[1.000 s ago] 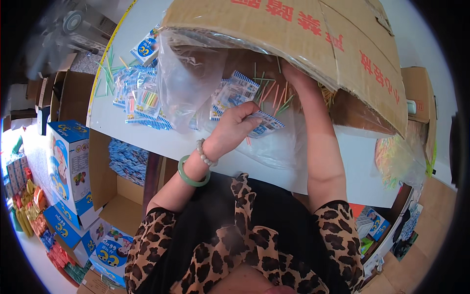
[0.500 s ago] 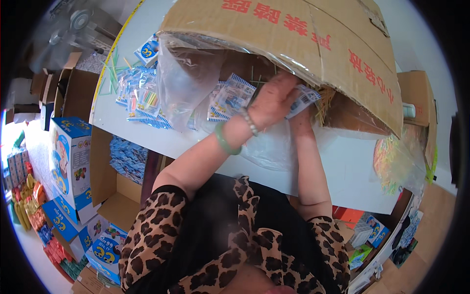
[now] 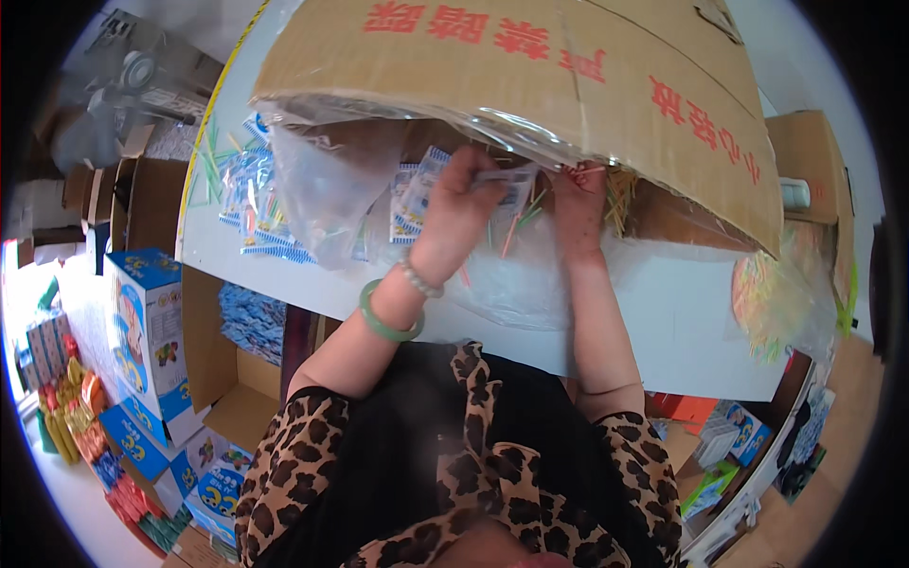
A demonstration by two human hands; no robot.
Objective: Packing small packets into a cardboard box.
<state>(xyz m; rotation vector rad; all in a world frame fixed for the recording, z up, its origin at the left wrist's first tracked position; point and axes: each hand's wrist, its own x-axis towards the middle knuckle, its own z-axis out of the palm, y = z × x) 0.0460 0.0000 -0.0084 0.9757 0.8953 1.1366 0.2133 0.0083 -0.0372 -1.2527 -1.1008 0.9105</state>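
Together, left hand and right hand hold a small clear packet.

White table, centre frame | cardboard box across top | packet pile upper left | straw bundle right edge

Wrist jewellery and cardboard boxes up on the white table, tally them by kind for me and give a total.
Green bangle on the left wrist: 1
Pearl bead bracelet on the left wrist: 1
Large open cardboard box with a clear plastic liner: 1
Small cardboard box at the table's far right: 1
Total: 4
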